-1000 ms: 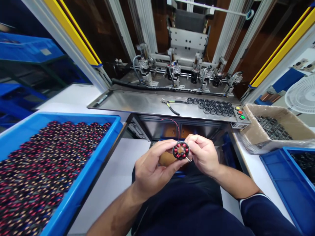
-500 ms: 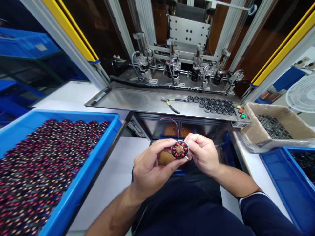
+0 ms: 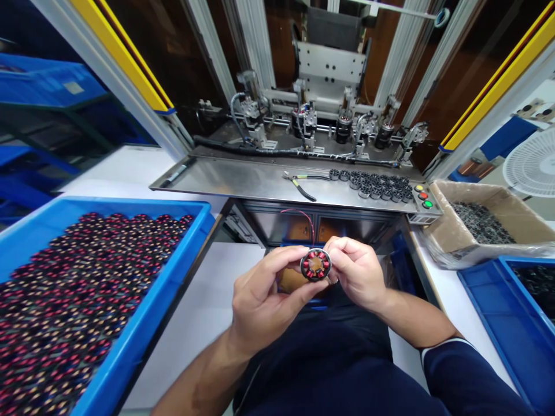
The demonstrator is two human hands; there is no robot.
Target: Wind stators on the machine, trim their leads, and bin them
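Observation:
A round black ring with red coils inside is held up in front of my body, its open face towards me. My left hand grips it from the left, thumb below and index finger above. The fingers of my right hand are pinched together at the ring's right edge; what lies between their tips is too small to make out. A thin red wire rises from behind the ring and curves to the left.
A blue bin of similar coil parts stands at left. Ahead, a metal ledge bears cutters and several black parts, below a machine. At right are a cardboard box, a blue bin and a fan.
The ring and both hands have shifted very slightly to the left. Both hands keep much the same hold.

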